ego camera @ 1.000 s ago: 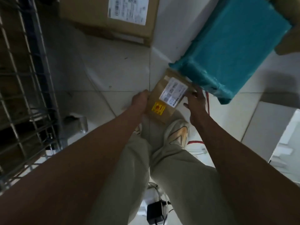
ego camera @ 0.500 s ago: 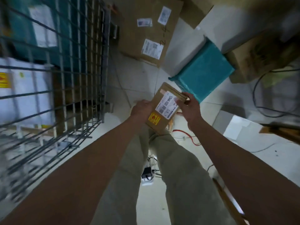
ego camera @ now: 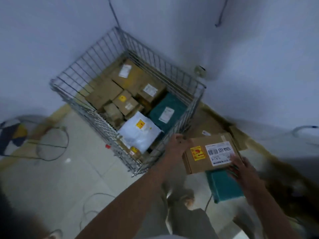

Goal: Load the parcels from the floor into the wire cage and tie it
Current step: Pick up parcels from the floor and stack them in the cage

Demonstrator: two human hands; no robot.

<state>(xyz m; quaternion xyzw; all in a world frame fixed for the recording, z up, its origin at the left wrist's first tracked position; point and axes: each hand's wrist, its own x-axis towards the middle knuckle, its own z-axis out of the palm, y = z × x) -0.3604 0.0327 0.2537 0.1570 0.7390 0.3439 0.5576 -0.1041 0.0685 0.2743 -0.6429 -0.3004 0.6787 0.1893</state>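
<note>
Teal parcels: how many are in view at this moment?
2. One teal parcel lies inside the wire cage by its right wall; the other teal parcel is outside on the floor, under the held cardboard box. More may be buried in the cage.

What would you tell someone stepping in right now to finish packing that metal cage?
Left hand: grips the left end of a small cardboard box.
Right hand: grips the box's right end, fingers over the white label.
The box is carried in the air, just outside the near corner of the wire cage.
Done: the cage already holds several brown boxes, a white mailer and a teal parcel.
Left: put this box in, then the teal parcel on the floor below it, plus any others out of sight. Then tie the cage; no tie is visible.
</note>
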